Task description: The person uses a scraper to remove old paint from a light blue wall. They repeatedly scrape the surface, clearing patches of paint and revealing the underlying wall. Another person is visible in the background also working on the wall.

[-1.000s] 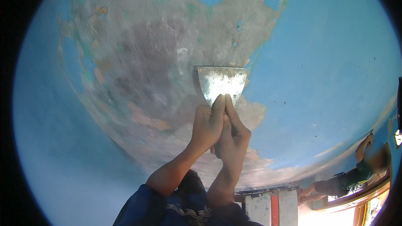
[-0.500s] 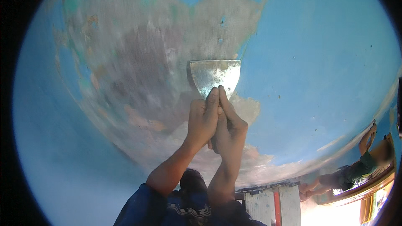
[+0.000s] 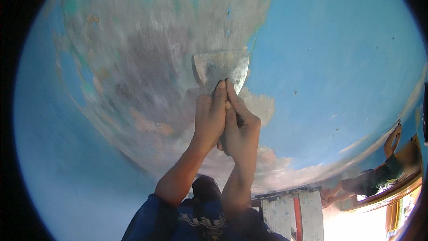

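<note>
A wide metal scraper (image 3: 224, 64) lies with its flared blade against the painted surface, its straight edge toward the top of the view. My left hand (image 3: 210, 115) is wrapped round its lower part, thumb along the blade's base. Close against it, my right hand (image 3: 243, 125) grips from the other side, with a finger pressed on the metal. Both hands hide the handle. Around the blade's left and top spreads a bare grey-brown patch (image 3: 156, 53); blue paint (image 3: 330, 62) borders it on the right.
At the lower right another person (image 3: 383, 174) in dark clothes reaches an arm up to the same surface, near a wooden-framed opening (image 3: 392, 201). White boards with a red strip (image 3: 298, 218) stand below. Pinkish bare areas (image 3: 267, 163) run along the lower curve.
Both hands and the scraper have moved a little up and slightly left over the surface. The bright glare on the blade has dimmed. My grip stays the same.
</note>
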